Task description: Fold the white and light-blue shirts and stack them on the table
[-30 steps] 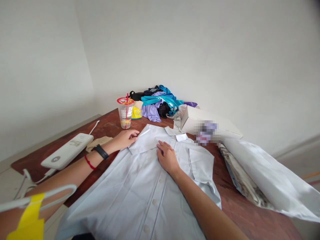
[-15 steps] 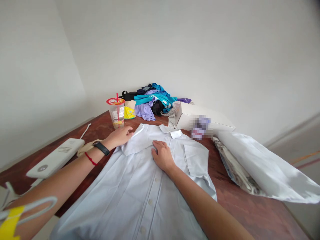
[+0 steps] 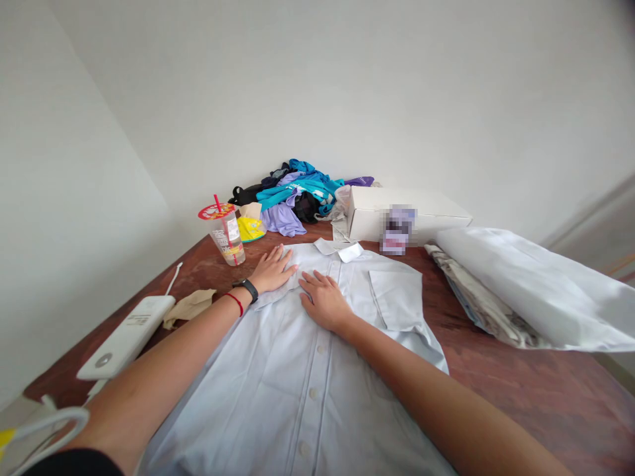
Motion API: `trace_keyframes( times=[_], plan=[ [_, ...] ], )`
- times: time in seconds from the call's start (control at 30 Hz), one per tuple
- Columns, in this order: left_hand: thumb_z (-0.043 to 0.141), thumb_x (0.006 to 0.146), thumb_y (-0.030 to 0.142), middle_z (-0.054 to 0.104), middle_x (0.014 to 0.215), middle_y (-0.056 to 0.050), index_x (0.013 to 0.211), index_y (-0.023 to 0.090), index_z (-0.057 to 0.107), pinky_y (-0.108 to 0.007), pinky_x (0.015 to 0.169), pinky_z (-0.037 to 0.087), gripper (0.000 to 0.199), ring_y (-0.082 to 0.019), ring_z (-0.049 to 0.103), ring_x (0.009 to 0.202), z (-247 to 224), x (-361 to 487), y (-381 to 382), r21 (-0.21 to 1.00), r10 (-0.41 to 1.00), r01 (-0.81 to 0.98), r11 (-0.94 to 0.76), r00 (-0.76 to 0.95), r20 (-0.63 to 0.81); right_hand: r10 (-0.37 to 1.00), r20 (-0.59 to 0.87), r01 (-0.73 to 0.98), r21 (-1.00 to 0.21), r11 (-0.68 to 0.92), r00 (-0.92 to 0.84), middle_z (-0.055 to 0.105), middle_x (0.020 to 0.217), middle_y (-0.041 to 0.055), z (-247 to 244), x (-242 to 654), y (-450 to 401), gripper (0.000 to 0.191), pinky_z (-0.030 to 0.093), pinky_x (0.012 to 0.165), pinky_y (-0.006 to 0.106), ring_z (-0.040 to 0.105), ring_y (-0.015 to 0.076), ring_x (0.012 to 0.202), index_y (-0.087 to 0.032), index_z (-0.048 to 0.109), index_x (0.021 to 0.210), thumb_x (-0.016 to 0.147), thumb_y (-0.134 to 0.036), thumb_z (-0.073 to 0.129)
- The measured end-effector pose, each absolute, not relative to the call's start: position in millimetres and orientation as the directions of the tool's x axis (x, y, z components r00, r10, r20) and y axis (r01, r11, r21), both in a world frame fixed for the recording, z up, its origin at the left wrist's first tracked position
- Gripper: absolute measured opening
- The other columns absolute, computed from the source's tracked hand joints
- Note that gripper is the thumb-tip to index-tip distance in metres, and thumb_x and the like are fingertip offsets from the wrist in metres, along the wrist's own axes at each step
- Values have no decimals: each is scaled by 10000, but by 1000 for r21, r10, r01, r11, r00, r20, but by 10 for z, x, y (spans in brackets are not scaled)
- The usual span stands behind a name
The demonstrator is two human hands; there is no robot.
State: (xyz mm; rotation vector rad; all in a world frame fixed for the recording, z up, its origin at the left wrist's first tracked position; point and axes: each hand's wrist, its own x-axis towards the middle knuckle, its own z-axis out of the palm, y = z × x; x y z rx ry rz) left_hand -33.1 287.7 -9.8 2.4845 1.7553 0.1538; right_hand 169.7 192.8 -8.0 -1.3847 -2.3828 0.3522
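Note:
A pale blue button-up shirt (image 3: 297, 377) lies face up on the dark wooden table (image 3: 496, 383), collar toward the far side. My left hand (image 3: 272, 270) rests flat with fingers spread on the folded-in left sleeve near the collar; a black band and a red string circle its wrist. My right hand (image 3: 325, 301) lies flat on the chest of the shirt beside the button line. The right sleeve (image 3: 397, 301) is folded in over the front. Neither hand holds anything.
A plastic cup with red lid and straw (image 3: 225, 233) stands beyond my left hand. A heap of coloured clothes (image 3: 297, 195) and a white box (image 3: 397, 211) sit at the back. White and patterned cloth (image 3: 516, 291) lies at right; a white power bank (image 3: 126, 337) at left.
My left hand has slid inward over the folded left sleeve toward the collar and flattened there. My right hand stayed on the chest. The view has shifted.

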Motion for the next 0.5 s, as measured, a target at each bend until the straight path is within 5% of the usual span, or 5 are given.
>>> trace_keyframes(
  times=[0.13,0.27,0.5],
  plan=[
    [307,1032,606,100,1717,-195,1625,177,305,-566,1229,177,732,-360,100,1588,-9,-340,2827,124,941,934,-336,337,16,872,186,781,-389,489,-454,446,1614,71,-86,1703,1930,473,268,1219,566,324,340,1518,-198,557,1469,1027,-307,430],
    [301,1012,648,71,1699,-252,1656,105,155,-639,1193,208,854,-415,98,1575,-9,-409,2644,117,958,952,-284,286,-1,864,203,775,-382,503,-460,465,1601,76,-89,1712,1936,464,273,1221,544,339,321,1508,-195,563,1456,1027,-316,433],
    [248,1000,637,87,1718,-137,1661,114,158,-576,1227,227,848,-352,111,1586,-108,-778,2024,33,977,977,-208,210,-48,862,211,773,-381,507,-461,451,1609,94,-80,1711,1951,485,275,1220,576,350,349,1499,-152,555,1455,1027,-332,418]
  ],
)
